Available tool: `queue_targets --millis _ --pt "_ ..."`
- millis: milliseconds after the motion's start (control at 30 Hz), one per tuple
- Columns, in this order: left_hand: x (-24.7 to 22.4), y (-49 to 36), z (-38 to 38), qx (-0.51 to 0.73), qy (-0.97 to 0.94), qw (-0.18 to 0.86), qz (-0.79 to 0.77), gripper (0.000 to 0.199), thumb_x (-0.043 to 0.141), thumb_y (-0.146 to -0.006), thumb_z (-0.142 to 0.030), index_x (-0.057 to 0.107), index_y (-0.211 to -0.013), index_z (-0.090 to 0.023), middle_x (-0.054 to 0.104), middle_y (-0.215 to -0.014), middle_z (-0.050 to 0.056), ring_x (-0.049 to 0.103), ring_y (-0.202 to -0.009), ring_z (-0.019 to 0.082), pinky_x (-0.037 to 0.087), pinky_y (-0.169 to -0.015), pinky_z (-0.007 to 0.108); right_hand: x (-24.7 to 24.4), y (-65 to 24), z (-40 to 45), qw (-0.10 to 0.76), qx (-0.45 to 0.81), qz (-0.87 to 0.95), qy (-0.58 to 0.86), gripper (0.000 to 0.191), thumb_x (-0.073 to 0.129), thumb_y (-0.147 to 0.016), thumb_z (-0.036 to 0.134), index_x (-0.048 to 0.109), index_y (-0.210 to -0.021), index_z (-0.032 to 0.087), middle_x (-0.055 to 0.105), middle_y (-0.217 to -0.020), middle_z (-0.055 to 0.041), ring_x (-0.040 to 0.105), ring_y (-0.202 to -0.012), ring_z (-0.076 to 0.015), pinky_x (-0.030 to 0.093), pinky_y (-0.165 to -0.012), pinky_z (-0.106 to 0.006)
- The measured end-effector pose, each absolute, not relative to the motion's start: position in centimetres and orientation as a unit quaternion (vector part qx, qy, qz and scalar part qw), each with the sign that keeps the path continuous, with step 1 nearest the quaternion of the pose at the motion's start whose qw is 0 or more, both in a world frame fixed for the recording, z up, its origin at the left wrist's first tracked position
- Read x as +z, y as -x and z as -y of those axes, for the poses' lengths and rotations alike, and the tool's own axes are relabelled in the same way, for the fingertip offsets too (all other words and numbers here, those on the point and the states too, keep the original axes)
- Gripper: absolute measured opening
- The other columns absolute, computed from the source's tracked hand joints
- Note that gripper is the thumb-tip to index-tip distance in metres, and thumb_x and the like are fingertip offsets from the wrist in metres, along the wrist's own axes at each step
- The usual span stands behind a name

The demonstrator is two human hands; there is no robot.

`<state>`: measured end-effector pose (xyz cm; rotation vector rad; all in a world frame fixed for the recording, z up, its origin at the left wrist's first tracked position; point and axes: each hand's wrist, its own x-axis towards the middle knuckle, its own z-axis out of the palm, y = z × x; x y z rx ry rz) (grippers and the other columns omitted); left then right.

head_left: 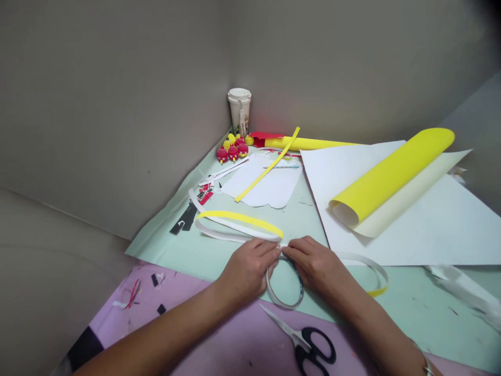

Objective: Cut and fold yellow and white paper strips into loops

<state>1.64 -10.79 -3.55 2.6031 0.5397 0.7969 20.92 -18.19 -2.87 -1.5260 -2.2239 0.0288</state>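
Observation:
My left hand point(252, 263) is closed, its fingertips pinching a long paper strip point(240, 219), yellow on one side and white on the other. The strip loops out to the left on the table. Fingertip to fingertip with it, my right hand point(313, 261) is also closed on the strip, whose other end point(379, 290) curls out beyond the right forearm. A thin grey ring point(285, 305), looking like a narrow tape roll, sits between both hands, touching them. The exact pinch point is partly hidden by the fingers. Black-handled scissors point(303, 342) lie just below.
A rolled yellow sheet point(395, 177) rests on large white paper point(418, 245) at right. Behind are a lidded cup point(239, 109), several red and yellow balls point(234, 151), a yellow strip point(268, 168) and white paper point(266, 190). Black scraps point(183, 218) lie left; walls enclose the back.

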Motion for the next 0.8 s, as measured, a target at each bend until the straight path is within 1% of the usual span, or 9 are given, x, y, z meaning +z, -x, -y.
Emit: queue_targets --millis 133,433,600,800 --pt "-3.66 -1.66 10.81 0.285 -0.921 0.181 -0.194 0.031 0.051 -0.090 -0.011 0.064 -0.118 -0.017 0.069 -0.115 0.007 0.060 -0.106 0.022 0.052 -0.094 0.040 -2.87 -20.97 18.20 0.213 0.010 0.805 0.554 0.024 0.048 -0.092 0.007 0.069 -0.097 0.018 0.065 -0.088 -0.0088 0.057 -0.085 -0.0208 0.049 -0.071 -0.032" --pt "-3.74 -1.68 10.84 0.286 -0.921 0.181 -0.194 0.032 0.051 -0.091 -0.012 0.063 -0.119 -0.018 0.069 -0.114 0.008 0.061 -0.106 0.022 0.052 -0.093 0.041 -2.67 -20.87 18.20 0.218 0.018 0.803 0.554 0.025 0.047 -0.091 0.005 0.068 -0.087 0.018 0.065 -0.084 -0.0081 0.056 -0.082 -0.0198 0.049 -0.071 -0.031" --pt "-3.83 -1.69 10.83 0.276 -0.925 0.173 -0.196 0.032 0.051 -0.091 -0.013 0.062 -0.120 -0.016 0.069 -0.115 0.008 0.060 -0.107 0.022 0.051 -0.094 0.040 -2.60 -20.82 18.22 0.219 0.017 0.803 0.554 0.025 0.046 -0.093 0.006 0.068 -0.087 0.017 0.065 -0.084 -0.0083 0.056 -0.082 -0.0200 0.049 -0.071 -0.032" --pt "-3.77 -1.78 10.90 0.270 -0.927 0.165 -0.200 0.032 0.049 -0.091 -0.012 0.062 -0.121 -0.017 0.069 -0.113 0.010 0.060 -0.106 0.023 0.052 -0.092 0.042 -2.64 -20.83 18.22 0.220 0.015 0.801 0.557 0.025 0.047 -0.093 0.007 0.069 -0.092 0.018 0.065 -0.085 -0.0082 0.057 -0.084 -0.0199 0.050 -0.072 -0.031"
